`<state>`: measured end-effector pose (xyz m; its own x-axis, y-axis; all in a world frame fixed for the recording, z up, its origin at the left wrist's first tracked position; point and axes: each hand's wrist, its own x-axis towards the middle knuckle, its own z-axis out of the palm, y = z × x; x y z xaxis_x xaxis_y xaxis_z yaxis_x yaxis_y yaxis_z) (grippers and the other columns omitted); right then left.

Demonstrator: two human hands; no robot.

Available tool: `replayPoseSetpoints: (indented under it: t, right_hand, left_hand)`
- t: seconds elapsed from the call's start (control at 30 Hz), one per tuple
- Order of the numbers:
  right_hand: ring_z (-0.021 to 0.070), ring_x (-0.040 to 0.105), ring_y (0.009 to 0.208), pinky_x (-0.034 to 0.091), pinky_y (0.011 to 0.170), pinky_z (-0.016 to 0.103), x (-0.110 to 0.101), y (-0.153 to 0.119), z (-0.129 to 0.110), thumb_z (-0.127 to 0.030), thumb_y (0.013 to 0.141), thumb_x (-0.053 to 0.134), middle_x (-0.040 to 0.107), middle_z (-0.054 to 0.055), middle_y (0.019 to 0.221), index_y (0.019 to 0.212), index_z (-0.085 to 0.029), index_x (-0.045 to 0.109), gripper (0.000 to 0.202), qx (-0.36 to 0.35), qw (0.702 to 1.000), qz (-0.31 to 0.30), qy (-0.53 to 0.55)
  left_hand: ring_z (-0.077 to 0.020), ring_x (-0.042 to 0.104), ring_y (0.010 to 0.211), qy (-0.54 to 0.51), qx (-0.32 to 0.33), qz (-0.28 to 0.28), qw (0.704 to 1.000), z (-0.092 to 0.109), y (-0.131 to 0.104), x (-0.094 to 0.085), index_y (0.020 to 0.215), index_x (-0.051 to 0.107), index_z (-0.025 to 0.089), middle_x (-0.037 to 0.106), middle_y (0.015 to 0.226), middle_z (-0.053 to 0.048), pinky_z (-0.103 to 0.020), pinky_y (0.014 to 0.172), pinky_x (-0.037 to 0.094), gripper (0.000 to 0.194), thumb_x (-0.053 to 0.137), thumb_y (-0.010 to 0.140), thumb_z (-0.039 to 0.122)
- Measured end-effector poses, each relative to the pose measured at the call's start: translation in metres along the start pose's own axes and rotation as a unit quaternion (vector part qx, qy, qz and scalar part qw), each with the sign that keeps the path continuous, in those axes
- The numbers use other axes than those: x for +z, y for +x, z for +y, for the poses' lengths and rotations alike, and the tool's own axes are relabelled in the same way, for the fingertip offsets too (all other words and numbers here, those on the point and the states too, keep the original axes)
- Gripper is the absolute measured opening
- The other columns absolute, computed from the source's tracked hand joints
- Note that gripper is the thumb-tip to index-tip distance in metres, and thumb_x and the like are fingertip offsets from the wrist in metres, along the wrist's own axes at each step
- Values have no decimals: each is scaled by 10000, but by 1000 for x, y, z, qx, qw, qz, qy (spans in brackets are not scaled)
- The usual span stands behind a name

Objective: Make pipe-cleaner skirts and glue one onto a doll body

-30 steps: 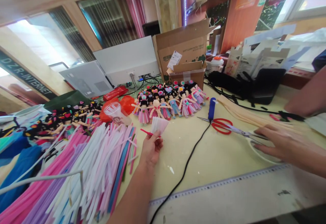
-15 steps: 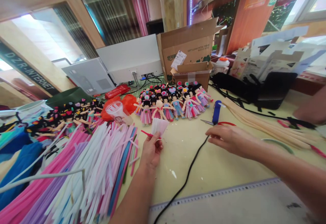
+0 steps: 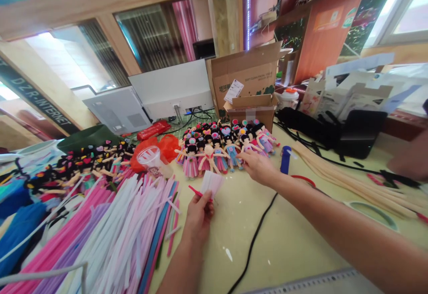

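My left hand (image 3: 199, 213) is closed on a small pleated skirt (image 3: 211, 183), white and pale pink, with a red strip (image 3: 195, 191) sticking out beside the thumb. My right hand (image 3: 257, 165) reaches over the front of a cluster of chenille-stem dolls (image 3: 225, 131), its fingers partly stretched and apart, nothing visible in them. Nearest its fingertips stands a blue-dressed doll (image 3: 231, 152); whether they touch is unclear. A plain cream doll body (image 3: 208, 156) without hair stands at the front of the cluster, just beyond the skirt.
Bundles of pink, purple and white chenille stems (image 3: 110, 222) lie at left, near a clear plastic cup (image 3: 154, 160). At right are a blue strap (image 3: 285, 160), cream stems (image 3: 344, 173) and scissors (image 3: 371, 213). A black cord (image 3: 257, 236) crosses the table. Behind stands a cardboard box (image 3: 247, 80).
My right hand has left the spot near the blue strap and the black cord and moved left to the dolls. My left hand still holds the skirt. The view has tilted up slightly.
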<state>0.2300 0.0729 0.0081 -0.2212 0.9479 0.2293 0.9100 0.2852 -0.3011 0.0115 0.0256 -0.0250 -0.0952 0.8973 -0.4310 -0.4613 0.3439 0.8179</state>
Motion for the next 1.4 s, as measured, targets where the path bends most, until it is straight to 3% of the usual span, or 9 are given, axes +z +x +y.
replayPoseSetpoints:
  t: [0.2,0.4,0.53,0.77,0.9,1.13,1.23,1.33,1.4]
  right_hand:
    - [198,607,916,432,750,287,-6,-14,-22,-152,867,464,627,98,1076,1157,-188,586,316,-44,999,-20,4]
    - [214,638,910,444,768,304,-30,-67,-42,-221,813,535,669,72,1033,1114,-233,636,317,-110,975,-186,59]
    - [231,638,919,447,793,318,-46,-107,-30,-197,741,573,697,59,972,1067,-237,673,343,-100,954,-271,84]
    - [247,623,937,446,829,367,-63,-151,11,-181,730,511,687,73,985,1028,-226,677,344,34,961,-264,79]
    - [226,625,915,451,823,344,-64,-163,14,-190,749,511,685,57,980,1038,-238,670,333,47,958,-269,84]
    - [208,630,896,463,804,315,-50,-127,3,-215,819,510,687,64,982,1090,-211,653,306,-8,965,-244,100]
    - [185,625,865,466,798,292,-34,-87,2,-201,856,483,677,77,960,1130,-168,625,311,-8,982,-157,106]
    - [174,600,942,443,845,273,-18,-43,3,-149,877,445,644,92,1049,1193,-162,586,347,-3,998,-48,36]
    - [185,578,994,436,829,271,-9,-18,2,-143,893,416,611,102,1111,1207,-178,577,354,1,1000,-18,-13]
  left_hand:
    - [-37,443,370,14,6,3,1000,-3,3,-2,703,505,158,505,491,64,-123,352,344,269,769,663,194]
    - [-43,439,365,5,14,7,1000,-5,6,-4,708,521,153,496,469,66,-122,342,339,253,769,659,169]
    - [-42,448,382,-1,19,8,1000,-5,2,-3,701,513,155,515,487,56,-121,359,367,242,753,674,143]
    - [-46,462,376,6,21,4,1000,-3,-1,0,686,516,153,516,495,58,-124,353,386,232,743,667,109]
    - [-46,463,380,5,27,7,1000,-1,-3,2,695,520,145,524,493,54,-123,350,387,184,690,711,78]
    - [-47,455,378,2,25,-4,1000,-3,-4,2,708,511,150,520,485,55,-128,348,370,177,676,725,89]
    - [-42,451,377,-3,21,1,1000,-3,-2,2,706,506,152,517,487,60,-126,355,365,197,697,706,104]
    - [-38,452,377,-4,14,-4,1000,-3,-1,1,710,511,150,520,496,59,-124,358,359,206,714,690,124]
    - [-36,452,376,-4,7,-6,1000,-3,0,1,721,518,150,525,504,60,-125,358,352,221,733,670,137]
